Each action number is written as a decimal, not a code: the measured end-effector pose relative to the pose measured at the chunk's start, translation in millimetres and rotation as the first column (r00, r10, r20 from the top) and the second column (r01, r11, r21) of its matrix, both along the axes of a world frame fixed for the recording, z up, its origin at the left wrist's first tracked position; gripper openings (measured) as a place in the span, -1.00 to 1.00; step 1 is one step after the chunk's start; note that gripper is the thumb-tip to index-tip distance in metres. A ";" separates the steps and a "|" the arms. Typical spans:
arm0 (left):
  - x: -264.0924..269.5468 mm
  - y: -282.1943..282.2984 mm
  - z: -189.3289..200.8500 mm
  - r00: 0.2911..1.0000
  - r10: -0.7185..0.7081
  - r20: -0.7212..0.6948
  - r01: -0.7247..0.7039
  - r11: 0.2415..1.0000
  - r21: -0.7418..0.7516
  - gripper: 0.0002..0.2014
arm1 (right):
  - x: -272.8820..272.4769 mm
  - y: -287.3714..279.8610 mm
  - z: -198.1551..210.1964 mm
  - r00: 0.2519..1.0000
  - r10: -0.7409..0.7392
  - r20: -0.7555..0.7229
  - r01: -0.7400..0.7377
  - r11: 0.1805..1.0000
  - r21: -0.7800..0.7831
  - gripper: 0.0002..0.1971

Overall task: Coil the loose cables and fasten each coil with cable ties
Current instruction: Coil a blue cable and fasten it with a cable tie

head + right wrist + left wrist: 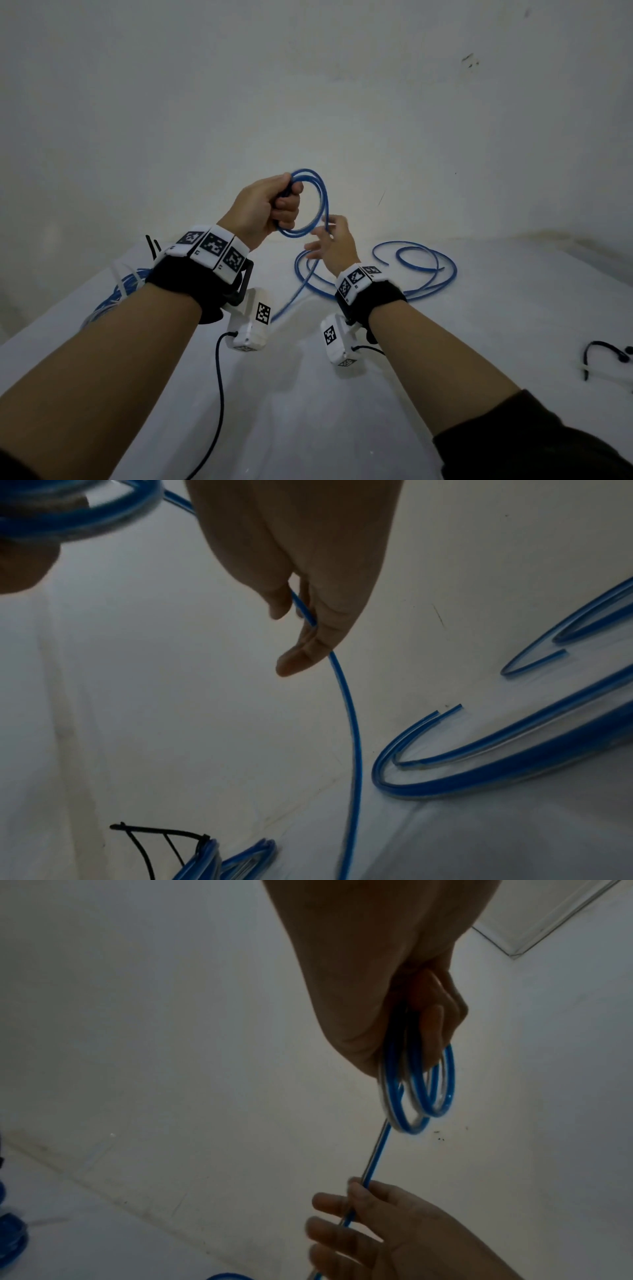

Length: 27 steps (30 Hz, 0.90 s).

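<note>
The white table [342, 411] meets the wall along its far edge, with bare surface near the person; loose blue cable [428, 270] lies at the far right and a tied bundle [113, 301] at the left edge. The left hand [267, 209] is fisted round small cable loops held above the table. The right hand [334, 245], just below, pinches the strand trailing from them, its other fingers spread

Blue cable [320, 202] loops in left hand [265, 205]
</note>
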<state>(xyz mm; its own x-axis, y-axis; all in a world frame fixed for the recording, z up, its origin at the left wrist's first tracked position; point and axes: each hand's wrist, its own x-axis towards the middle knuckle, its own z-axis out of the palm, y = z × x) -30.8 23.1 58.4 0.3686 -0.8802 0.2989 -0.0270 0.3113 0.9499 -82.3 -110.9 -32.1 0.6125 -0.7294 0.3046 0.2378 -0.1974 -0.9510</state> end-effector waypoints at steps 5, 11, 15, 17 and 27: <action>9.7 -0.6 -4.3 0.989 0.144 -0.019 -0.145 0.987 -0.066 -0.66 | -9.1 -12.8 -3.2 0.985 -0.166 -0.042 0.160 0.980 -0.120 -0.92; 12.3 -15.8 -16.9 0.975 0.198 -0.102 -0.210 0.971 -0.118 -0.72 | -11.6 -27.0 -0.3 0.915 -0.360 -0.184 0.262 0.875 -0.407 -0.87; 7.6 -26.8 -21.2 0.964 0.264 -0.042 -0.267 0.952 -0.151 -0.75 | -15.1 -24.1 0.4 0.931 -0.285 -0.228 0.157 0.877 -0.455 -0.82; 7.2 -31.3 -24.4 0.938 0.342 0.060 -0.328 0.929 -0.171 -0.78 | -20.6 -21.7 2.0 0.939 -0.221 -0.262 0.075 0.878 -0.473 -0.81; 6.3 -47.1 -54.4 0.755 0.535 0.379 -0.458 0.844 -0.279 -0.93 | -29.7 -7.5 2.4 0.886 -0.039 -0.462 -0.282 0.746 -0.603 -0.81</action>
